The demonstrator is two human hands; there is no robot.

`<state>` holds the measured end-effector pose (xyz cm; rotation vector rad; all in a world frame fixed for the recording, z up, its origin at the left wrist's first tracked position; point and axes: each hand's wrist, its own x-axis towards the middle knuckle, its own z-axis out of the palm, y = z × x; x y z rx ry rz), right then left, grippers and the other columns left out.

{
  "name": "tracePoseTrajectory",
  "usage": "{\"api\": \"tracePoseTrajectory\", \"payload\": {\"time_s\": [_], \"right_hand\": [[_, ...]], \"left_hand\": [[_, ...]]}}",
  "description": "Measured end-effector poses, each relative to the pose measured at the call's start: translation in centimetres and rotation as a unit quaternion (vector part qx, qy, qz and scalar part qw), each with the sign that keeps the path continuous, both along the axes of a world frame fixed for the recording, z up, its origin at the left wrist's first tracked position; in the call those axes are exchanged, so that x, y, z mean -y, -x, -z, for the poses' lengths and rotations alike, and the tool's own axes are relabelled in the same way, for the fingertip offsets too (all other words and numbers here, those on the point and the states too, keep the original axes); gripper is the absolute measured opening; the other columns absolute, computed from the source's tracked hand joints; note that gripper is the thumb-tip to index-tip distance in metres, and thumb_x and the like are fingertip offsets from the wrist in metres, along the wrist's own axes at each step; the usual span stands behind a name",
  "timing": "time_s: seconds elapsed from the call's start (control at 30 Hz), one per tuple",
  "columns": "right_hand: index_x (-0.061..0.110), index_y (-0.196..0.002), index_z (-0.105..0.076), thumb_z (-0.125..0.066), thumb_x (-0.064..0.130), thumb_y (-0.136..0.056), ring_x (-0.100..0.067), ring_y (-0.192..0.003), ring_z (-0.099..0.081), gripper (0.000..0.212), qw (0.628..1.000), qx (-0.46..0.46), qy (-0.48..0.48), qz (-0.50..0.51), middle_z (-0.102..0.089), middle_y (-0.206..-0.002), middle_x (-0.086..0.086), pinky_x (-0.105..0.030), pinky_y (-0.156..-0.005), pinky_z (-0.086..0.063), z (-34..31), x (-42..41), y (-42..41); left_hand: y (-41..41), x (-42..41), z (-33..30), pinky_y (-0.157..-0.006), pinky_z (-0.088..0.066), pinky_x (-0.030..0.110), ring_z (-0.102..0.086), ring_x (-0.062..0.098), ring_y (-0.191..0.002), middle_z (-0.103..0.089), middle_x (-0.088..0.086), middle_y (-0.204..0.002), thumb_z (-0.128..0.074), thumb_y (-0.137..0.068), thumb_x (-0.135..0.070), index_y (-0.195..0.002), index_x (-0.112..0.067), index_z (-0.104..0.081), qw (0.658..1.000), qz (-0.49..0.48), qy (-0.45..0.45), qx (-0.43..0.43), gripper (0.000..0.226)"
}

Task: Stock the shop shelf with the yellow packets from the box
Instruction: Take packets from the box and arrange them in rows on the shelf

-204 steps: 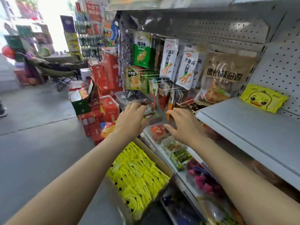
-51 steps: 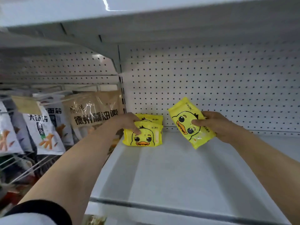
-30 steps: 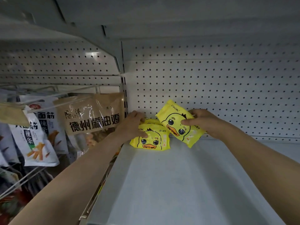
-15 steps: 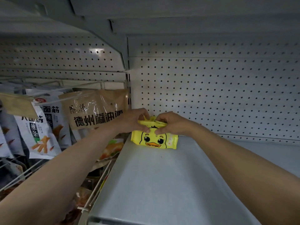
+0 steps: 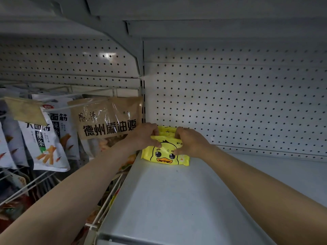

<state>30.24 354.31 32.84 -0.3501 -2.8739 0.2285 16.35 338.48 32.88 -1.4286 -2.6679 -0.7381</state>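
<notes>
Yellow packets (image 5: 165, 155) with a duck face stand in a short row at the back left corner of the grey shelf (image 5: 177, 200), against the pegboard. My left hand (image 5: 144, 137) grips the left top edge of the front packet, thumb on its face and fingers behind. From the right, my right hand (image 5: 190, 141) grips the same packet's top edge, thumb on the face. Two more yellow packets (image 5: 166, 130) show behind, between my hands. The box is out of view.
A white pegboard back wall (image 5: 238, 103) rises behind the shelf, and another shelf (image 5: 194, 13) hangs overhead. Left of the shelf, a brown snack bag (image 5: 108, 119) and white snack bags (image 5: 44, 137) hang on wire hooks. The shelf's front edge (image 5: 159, 239) is near me.
My right hand brought its packet left onto the row beside my left hand one second ago. Since half a second ago both hands have stayed on the front packet.
</notes>
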Motion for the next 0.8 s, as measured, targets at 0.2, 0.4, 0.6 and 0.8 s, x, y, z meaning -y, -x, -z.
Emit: {"api": "tracePoseTrajectory", "payload": {"time_s": [0.2, 0.4, 0.6, 0.8], "right_hand": [[0.011, -0.125, -0.051, -0.077, 0.047, -0.077, -0.023, -0.119, -0.045, 0.066, 0.991, -0.019, -0.119, 0.051, -0.05, -0.124, -0.005, -0.035, -0.078, -0.045, 0.5, 1.4, -0.5], [0.01, -0.13, -0.048, -0.074, 0.046, -0.081, -0.026, -0.123, -0.044, 0.066, 0.989, -0.014, -0.13, 0.063, -0.051, -0.128, -0.008, -0.037, -0.082, -0.046, 0.5, 2.3, -1.0], [0.012, -0.135, -0.044, -0.068, 0.044, -0.087, -0.028, -0.125, -0.044, 0.062, 0.991, -0.03, -0.129, 0.029, -0.051, -0.132, -0.009, -0.041, -0.09, -0.046, -1.1, 2.8, -4.1], [0.017, -0.137, -0.046, -0.065, 0.039, -0.09, -0.028, -0.126, -0.044, 0.056, 0.99, -0.069, -0.109, -0.053, -0.052, -0.134, -0.008, -0.041, -0.093, -0.047, -4.8, 5.3, -10.3]], "left_hand": [[-1.0, 0.0, 0.8, -0.083, -0.048, 0.037, -0.05, 0.016, -0.099, -0.052, -0.003, -0.101, -0.084, -0.067, -0.04, -0.102, -0.022, -0.059, 0.997, -0.038, -0.031, -0.053, 0.047], [-3.8, 0.4, 1.7, -0.098, -0.042, 0.039, -0.042, 0.024, -0.123, -0.049, 0.003, -0.126, -0.077, -0.076, -0.041, -0.123, -0.019, -0.054, 0.988, -0.128, -0.021, -0.087, 0.057], [-8.8, 2.5, 0.5, -0.101, -0.044, 0.046, -0.041, 0.03, -0.13, -0.043, 0.008, -0.139, -0.08, -0.076, -0.03, -0.135, -0.016, -0.047, 0.98, -0.173, -0.023, -0.096, 0.069], [-15.9, 7.9, -1.9, -0.095, -0.046, 0.048, -0.049, 0.031, -0.12, -0.051, 0.006, -0.126, -0.074, -0.078, -0.029, -0.124, -0.023, -0.054, 0.964, -0.221, -0.007, -0.15, 0.051]]}}
